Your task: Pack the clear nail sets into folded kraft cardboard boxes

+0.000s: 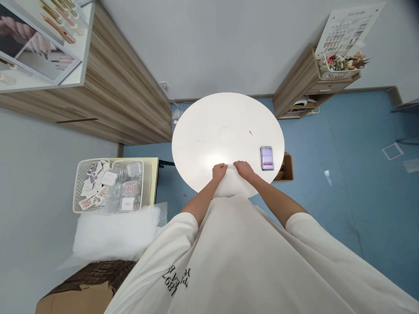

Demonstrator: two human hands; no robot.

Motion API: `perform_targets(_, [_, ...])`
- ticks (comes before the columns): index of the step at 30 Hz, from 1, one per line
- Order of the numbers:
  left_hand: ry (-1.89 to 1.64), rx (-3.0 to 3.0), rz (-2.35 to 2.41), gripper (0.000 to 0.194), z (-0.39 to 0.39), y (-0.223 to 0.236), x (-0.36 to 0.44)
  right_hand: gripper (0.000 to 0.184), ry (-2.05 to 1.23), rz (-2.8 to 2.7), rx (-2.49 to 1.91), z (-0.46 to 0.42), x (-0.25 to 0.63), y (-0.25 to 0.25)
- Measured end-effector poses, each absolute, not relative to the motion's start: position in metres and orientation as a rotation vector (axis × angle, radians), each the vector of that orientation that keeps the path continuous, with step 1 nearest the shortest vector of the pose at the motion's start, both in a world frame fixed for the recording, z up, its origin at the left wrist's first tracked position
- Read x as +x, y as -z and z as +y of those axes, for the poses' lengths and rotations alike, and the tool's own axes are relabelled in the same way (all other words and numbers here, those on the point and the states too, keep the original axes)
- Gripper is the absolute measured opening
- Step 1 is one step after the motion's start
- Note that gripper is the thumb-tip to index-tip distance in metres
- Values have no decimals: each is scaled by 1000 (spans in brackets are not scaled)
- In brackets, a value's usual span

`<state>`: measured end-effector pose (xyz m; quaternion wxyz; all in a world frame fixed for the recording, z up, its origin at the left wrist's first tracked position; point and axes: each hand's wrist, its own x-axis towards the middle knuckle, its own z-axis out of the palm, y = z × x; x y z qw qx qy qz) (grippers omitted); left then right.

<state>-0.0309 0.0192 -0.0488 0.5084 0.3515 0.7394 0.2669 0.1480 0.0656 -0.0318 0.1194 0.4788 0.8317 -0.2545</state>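
Note:
Near the front edge of the round white table (225,113), a white sheet-like piece (231,182) lies between my hands and the front of my shirt. Whether it is cloth, paper or plastic I cannot tell. At its far left corner my left hand (219,171) is closed, fingers pinching the edge. My right hand (243,169) pinches the far right corner in the same way. The far edge runs straight between the two hands. A phone (267,158) with a lit screen lies on the table to the right of my right hand.
White baskets (142,185) of printed cards and clear boxes stand at the left, above a stack of white translucent sheets (114,233). A wooden cabinet (127,83) rises at the back left. A low shelf unit (294,87) stands at the back right.

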Motion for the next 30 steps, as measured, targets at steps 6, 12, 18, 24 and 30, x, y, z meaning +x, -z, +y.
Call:
perform_targets(6, [-657,769,1784,27,22,58,-31,36,657,2479,1378,61,146,40])
perform_targets(12, [-665,750,1717,43,15,75,-30,34,732,2411,1512,67,148,46])
perform_targets(18, [-677,742,1675,60,0,89,-30,45,1069,2329,1766,67,146,52])
perform_targets(24, [-621,775,1718,57,-10,89,-35,58,1384,2065,2026,42,148,63])
perform_targets(30, [-579,797,1718,45,-21,79,-35,38,1583,1950,2145,14,155,75])
